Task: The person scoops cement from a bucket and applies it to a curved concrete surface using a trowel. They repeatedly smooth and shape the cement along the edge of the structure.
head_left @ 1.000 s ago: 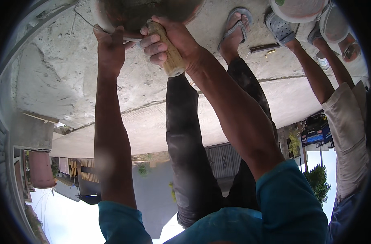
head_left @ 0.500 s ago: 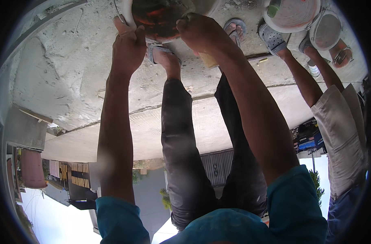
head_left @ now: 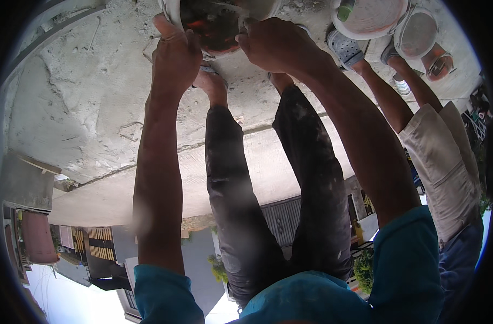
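At the top centre is a bucket (head_left: pixel 172 13) with a pale rim and dark, wet-looking contents with reddish patches. My left hand (head_left: pixel 175 56) is closed at its left rim, gripping it. My right hand (head_left: pixel 271 46) is closed at the right side of the bucket, knuckles up; what lies inside its fingers is hidden. My feet (head_left: pixel 208 83) in grey sandals stand just beyond the bucket, partly covered by my arms.
At the upper right are two pale pails (head_left: pixel 370 29) (head_left: pixel 416 35), one holding a green object (head_left: pixel 346 9). A co-worker's legs (head_left: pixel 381 92) and grey clog (head_left: pixel 345 49) are beside me, near a small can (head_left: pixel 402 86). Rough concrete ground (head_left: pixel 73 108) surrounds us.
Both hands and the bucket have shifted right since a second ago. My right hand has turned knuckles up, and the wooden handle seen in it earlier is now out of sight.
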`<state>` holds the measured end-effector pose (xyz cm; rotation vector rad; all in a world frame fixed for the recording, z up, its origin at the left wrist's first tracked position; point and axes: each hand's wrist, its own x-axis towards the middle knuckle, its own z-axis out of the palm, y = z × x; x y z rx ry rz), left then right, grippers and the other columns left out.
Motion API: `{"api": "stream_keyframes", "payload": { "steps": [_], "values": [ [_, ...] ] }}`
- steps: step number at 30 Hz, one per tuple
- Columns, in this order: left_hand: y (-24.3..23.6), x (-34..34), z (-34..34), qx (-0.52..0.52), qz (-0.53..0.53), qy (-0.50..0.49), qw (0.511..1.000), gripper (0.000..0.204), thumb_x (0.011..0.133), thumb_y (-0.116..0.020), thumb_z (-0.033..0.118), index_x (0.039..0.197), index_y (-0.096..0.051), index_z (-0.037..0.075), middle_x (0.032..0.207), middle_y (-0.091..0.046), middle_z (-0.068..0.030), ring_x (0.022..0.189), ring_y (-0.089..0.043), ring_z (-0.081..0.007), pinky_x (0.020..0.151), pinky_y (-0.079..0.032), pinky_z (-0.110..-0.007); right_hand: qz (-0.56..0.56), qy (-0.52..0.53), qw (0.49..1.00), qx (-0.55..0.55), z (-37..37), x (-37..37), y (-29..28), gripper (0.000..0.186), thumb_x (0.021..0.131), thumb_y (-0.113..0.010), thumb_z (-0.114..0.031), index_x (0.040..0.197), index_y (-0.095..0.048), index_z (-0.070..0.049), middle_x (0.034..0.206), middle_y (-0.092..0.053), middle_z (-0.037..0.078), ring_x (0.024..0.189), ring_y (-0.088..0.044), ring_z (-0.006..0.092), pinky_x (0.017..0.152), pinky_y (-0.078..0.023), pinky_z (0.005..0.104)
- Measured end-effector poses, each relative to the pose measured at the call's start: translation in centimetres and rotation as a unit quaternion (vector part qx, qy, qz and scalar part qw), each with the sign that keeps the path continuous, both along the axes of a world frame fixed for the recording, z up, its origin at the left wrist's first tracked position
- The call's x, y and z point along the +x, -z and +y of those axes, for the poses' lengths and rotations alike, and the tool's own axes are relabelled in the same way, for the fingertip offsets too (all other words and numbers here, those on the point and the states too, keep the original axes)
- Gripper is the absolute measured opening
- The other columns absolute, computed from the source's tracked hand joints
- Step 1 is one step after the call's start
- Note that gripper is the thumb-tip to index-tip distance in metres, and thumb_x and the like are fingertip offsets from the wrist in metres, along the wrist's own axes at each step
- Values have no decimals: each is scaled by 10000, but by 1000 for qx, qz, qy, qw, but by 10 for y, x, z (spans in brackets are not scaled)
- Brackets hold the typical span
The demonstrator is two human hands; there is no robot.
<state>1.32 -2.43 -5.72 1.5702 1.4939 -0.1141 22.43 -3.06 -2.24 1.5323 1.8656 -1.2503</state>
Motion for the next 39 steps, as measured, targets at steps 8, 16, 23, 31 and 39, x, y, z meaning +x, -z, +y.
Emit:
{"api": "stream_keyframes", "payload": {
  "steps": [8,16,23,31,39],
  "values": [
    [5,-7,3,-31,2,-105,994,261,1046,-472,217,1199,-459,6,1029,-687,-273,990,-678,-483,883,-527,-543,106,605,691,-381,-20,-1,46,450,1064,-434,-507,1053,-582,-82,703,-532,-22,510,-515,126,509,-476,326],
    [-8,-11,2,-29,-3,-33,999,300,1048,-472,226,1252,-433,9,1129,-633,-303,1013,-676,-487,897,-528,-534,154,465,813,-317,24,-6,-25,434,1048,-481,-444,1160,-586,-38,641,-526,19,510,-575,142,467,-482,322],
    [-9,-13,21,-15,-18,-30,999,343,1018,-509,195,1233,-353,-21,979,-679,-349,952,-670,-534,852,-543,-586,9,97,995,-3,19,-23,6,464,1012,-549,-333,1222,-565,81,863,-727,282,837,-754,401,743,-609,507],
    [22,-38,27,-10,19,-26,999,412,1046,-453,254,1289,-273,-25,973,-686,-330,864,-727,-444,829,-559,-516,-26,82,996,-2,4,-14,-6,423,966,-573,-270,1248,-568,45,979,-743,248,946,-747,389,835,-598,509],
    [7,-15,34,-10,32,-17,999,447,1049,-466,299,1257,-349,-79,977,-675,-308,946,-707,-450,818,-576,-486,-72,75,993,-50,-10,-25,13,431,952,-641,-266,1318,-558,-54,913,-743,218,884,-750,387,758,-597,521]
  ]
}}
